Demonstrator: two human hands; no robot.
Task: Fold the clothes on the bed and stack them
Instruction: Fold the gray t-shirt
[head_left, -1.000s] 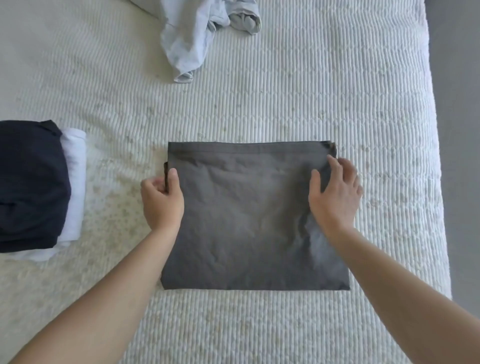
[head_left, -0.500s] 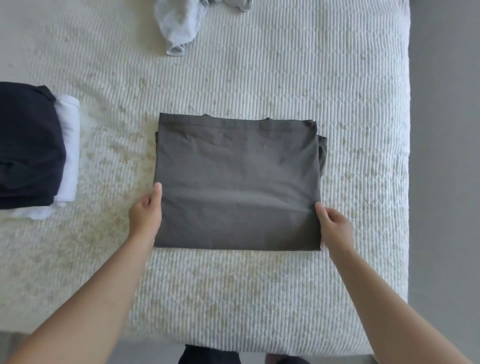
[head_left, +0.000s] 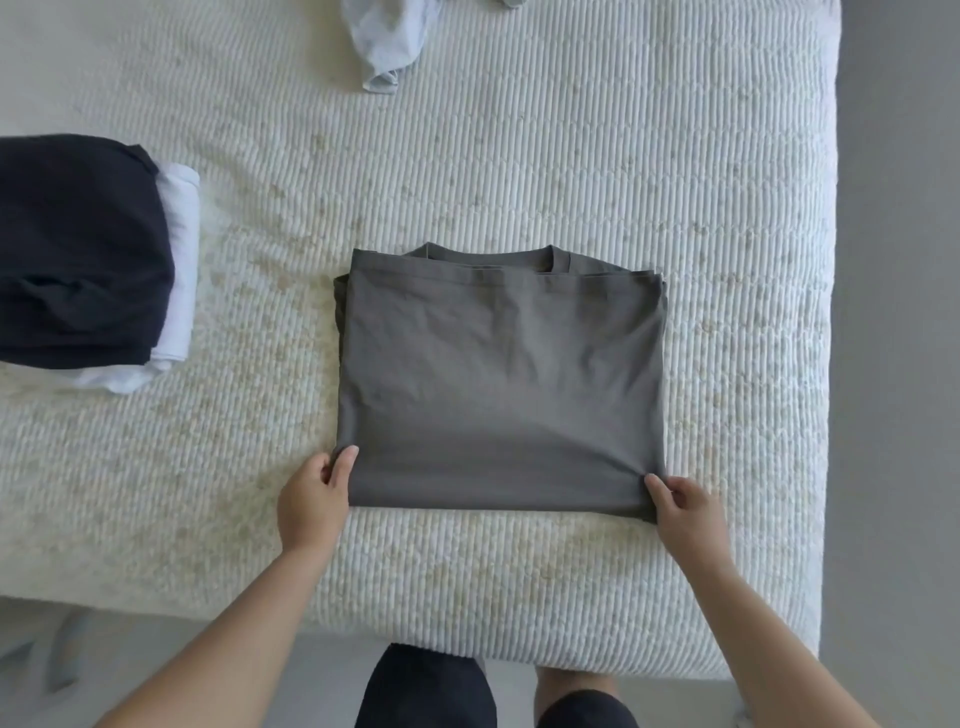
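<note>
A grey T-shirt (head_left: 501, 384) lies folded into a rectangle in the middle of the white quilted bed (head_left: 519, 156), its collar showing at the far edge. My left hand (head_left: 314, 501) pinches the shirt's near left corner, thumb on top. My right hand (head_left: 685, 512) pinches the near right corner the same way. At the left edge sits a stack with a folded dark navy garment (head_left: 78, 249) on top of a folded white garment (head_left: 179, 270).
An unfolded light blue garment (head_left: 387, 39) lies crumpled at the far edge of the bed. The bed's near edge runs just behind my legs (head_left: 426, 686), and grey floor (head_left: 898, 364) shows to the right.
The shirt's near half was folded over away from me, making a shorter rectangle. Both hands slid back to its near corners, and the view tilted down toward the bed's near edge.
</note>
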